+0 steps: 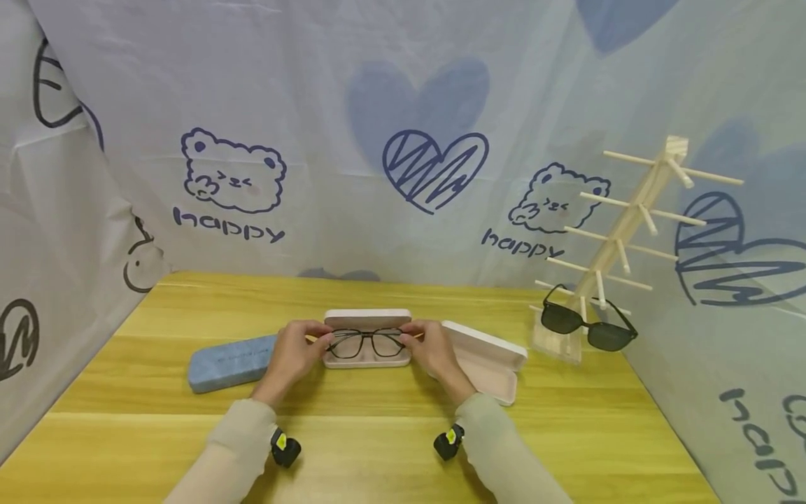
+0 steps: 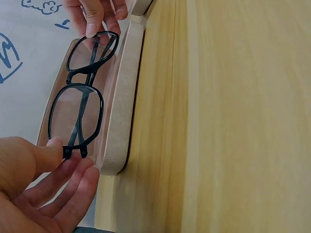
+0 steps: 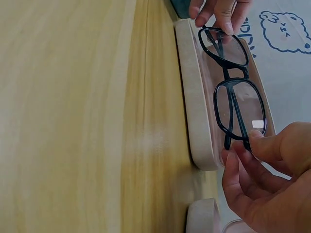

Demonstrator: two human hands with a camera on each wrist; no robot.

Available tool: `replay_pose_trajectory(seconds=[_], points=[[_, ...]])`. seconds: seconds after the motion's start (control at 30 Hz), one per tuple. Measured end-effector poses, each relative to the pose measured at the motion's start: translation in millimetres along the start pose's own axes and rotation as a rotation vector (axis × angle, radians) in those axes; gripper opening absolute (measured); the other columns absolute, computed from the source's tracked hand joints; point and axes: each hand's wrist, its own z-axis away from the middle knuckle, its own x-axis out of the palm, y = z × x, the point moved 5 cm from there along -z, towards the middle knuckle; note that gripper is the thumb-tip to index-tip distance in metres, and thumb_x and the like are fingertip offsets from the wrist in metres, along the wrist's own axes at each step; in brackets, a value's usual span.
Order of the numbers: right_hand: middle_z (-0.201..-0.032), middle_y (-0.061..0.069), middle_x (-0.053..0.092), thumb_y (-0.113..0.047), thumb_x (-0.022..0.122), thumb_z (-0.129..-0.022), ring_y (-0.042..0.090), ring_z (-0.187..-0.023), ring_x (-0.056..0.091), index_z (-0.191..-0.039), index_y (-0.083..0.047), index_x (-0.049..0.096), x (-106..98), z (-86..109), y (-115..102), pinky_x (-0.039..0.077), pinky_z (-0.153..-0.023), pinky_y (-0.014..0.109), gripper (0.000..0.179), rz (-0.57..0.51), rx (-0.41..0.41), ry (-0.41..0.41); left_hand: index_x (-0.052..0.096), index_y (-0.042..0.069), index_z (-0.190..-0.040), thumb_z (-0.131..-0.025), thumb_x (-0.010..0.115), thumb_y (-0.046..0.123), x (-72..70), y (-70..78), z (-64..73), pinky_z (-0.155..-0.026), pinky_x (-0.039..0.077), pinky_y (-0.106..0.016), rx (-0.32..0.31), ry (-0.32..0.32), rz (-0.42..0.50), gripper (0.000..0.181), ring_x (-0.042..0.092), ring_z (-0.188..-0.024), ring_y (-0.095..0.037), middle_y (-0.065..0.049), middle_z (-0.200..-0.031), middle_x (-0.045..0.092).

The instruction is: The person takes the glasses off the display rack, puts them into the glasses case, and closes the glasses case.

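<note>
Two hands, left (image 1: 294, 351) and right (image 1: 434, 348), pinch the black-framed glasses (image 1: 366, 334) between them by opposite ends.

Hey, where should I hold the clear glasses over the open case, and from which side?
I'd pinch the clear glasses at the frame's two outer corners: left hand from the left, right hand from the right. The temples are folded across behind the lenses, so those hinge corners probably give the firmest hold with the least lens contact.
</note>
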Motion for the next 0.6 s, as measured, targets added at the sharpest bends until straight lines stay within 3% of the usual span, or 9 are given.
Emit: replay_pose_trajectory(seconds=[0.33,0.6], points=[[-0.100,0.016,0.078,-0.006,0.073,-0.094,0.024,-0.084,0.074,-0.102,0.001,0.078,4.9,-3.8,0.7,0.058,-0.072,0.027,0.012,0.011,0.011,0.007,0.078,-0.003,-0.108,-0.098,0.069,0.006,2.9,-2.7,-1.8,-0.066,0.061,-0.036,-0.003,0.020,-0.038,0.016,0.075,-0.075,-0.024,-0.022,-0.104,0.078],[-0.096,0.015,0.079,-0.006,0.074,-0.094,0.025,-0.086,0.074,-0.100,0.001,0.079,6.4,-3.7,-0.4,0.059,-0.075,0.031,0.011,0.035,0.033,0.031,0.079,-0.005,-0.104,-0.097,0.069,0.004,3.9,-3.1,-0.3,-0.066,0.062,-0.038,-0.017,0.023,-0.047,0.015,0.076,-0.078,-0.029,-0.024,-0.103,0.078]])
